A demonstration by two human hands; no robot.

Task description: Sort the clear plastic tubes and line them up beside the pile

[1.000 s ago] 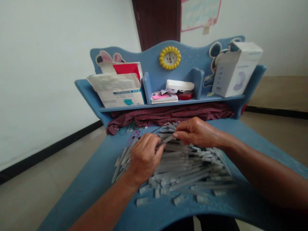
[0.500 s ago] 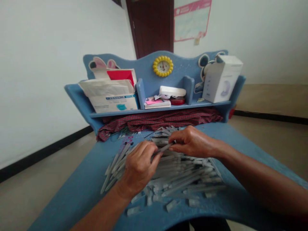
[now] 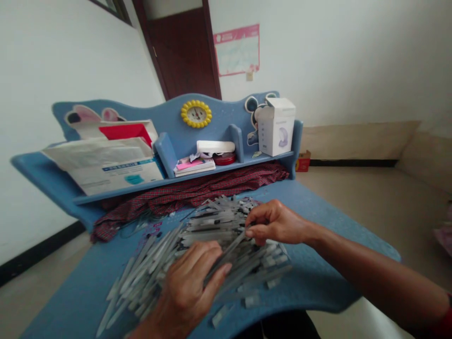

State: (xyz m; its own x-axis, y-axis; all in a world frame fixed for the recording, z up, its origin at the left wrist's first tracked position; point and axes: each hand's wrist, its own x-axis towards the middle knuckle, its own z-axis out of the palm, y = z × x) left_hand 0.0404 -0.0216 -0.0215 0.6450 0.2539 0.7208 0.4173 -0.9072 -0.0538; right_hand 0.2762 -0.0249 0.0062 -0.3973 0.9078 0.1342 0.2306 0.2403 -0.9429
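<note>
Between my two hands a translucent pen (image 3: 233,245) slants up to the right. My left hand (image 3: 190,280) is closed around its lower part, thumb along the near side. The thumb and fingertips of my right hand (image 3: 275,223) pinch its upper end; that tip is mostly covered by the fingers. Under and around both hands spreads a pile of similar translucent pens (image 3: 141,268), some with dark ends. Short clear pen caps (image 3: 221,315) lie near the front edge of the blue desk (image 3: 318,202).
A blue shelf (image 3: 120,194) runs along the back of the desk, with a mask box (image 3: 116,174), small items, a red tin (image 3: 225,159) and a white carton (image 3: 277,127). Beneath it lies a bunched checked cloth (image 3: 197,189). A yellow flower-shaped clock (image 3: 196,114) is on the backboard.
My view has turned to the right, so the desk and shelf appear further left. Both hands still hold the pen, which now slants more steeply.
</note>
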